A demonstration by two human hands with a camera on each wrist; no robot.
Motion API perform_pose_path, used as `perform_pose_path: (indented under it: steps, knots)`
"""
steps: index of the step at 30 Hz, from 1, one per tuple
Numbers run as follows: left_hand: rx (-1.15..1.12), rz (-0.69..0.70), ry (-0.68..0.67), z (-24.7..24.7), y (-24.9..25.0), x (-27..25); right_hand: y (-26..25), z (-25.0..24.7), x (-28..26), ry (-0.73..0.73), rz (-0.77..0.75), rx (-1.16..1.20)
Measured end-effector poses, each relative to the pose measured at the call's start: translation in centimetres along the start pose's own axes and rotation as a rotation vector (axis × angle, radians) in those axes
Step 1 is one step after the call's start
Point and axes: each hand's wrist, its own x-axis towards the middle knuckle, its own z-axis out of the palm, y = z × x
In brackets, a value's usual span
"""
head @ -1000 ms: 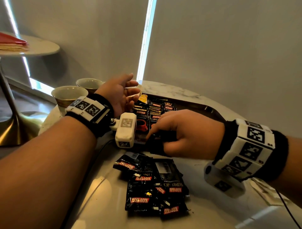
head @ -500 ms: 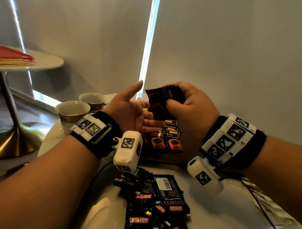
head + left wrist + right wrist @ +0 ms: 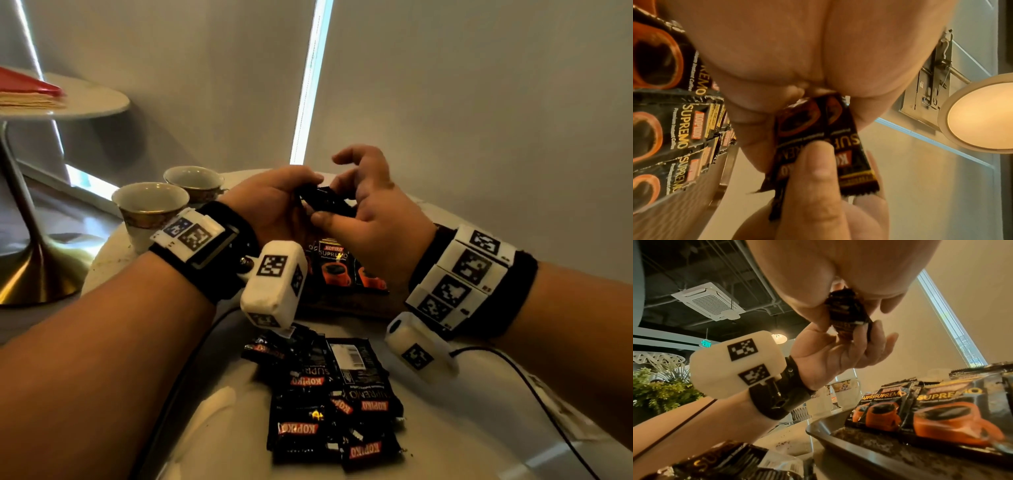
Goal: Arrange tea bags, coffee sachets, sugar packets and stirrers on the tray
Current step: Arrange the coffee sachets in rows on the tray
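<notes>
Lowered glossy foil sachets [image 3: 323, 202], two-handed.

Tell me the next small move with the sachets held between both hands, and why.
Probably lower the held sachets onto the tray, next to the row of sachets already lying there. Both the left hand and the right hand pinch them above the tray, where the row leaves bare tray surface in front of it, and a loose pile on the table awaits sorting.
</notes>
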Motion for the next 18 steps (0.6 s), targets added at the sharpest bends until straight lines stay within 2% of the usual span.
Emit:
perform_pose_path:
  steps: [4,7,8,9,11,14,16,18]
  knots:
    - [0.006,-0.047,0.083,0.2,-0.2,0.2,0.0,-0.6,-0.6,-0.089,0.022,0.002]
    - [0.018,-0.031,0.131,0.2,-0.1,0.2,0.2,-0.9,-1.8,-0.082,0.037,0.028]
    - [0.015,-0.013,0.170,-0.1,0.0,0.2,0.1,-1.2,-2.4,-0.120,0.054,0.065]
    - [0.027,0.009,0.225,-0.4,0.2,0.2,0.0,-1.6,-3.0,-0.200,0.072,0.085]
    - [0.069,0.034,0.317,-1.1,0.5,0.4,-0.3,-2.2,-4.4,-0.456,0.106,0.026]
    - [0.034,0.069,0.311,-1.1,0.3,0.5,-0.5,-2.0,-6.4,-0.776,0.071,-0.222]
    - [0.032,0.092,0.323,-1.0,0.0,0.5,-0.3,-1.1,-7.2,-0.853,0.045,-0.336]
    - [0.017,0.096,0.304,-1.2,-0.1,0.4,0.2,-0.6,-7.7,-0.840,0.020,-0.379]
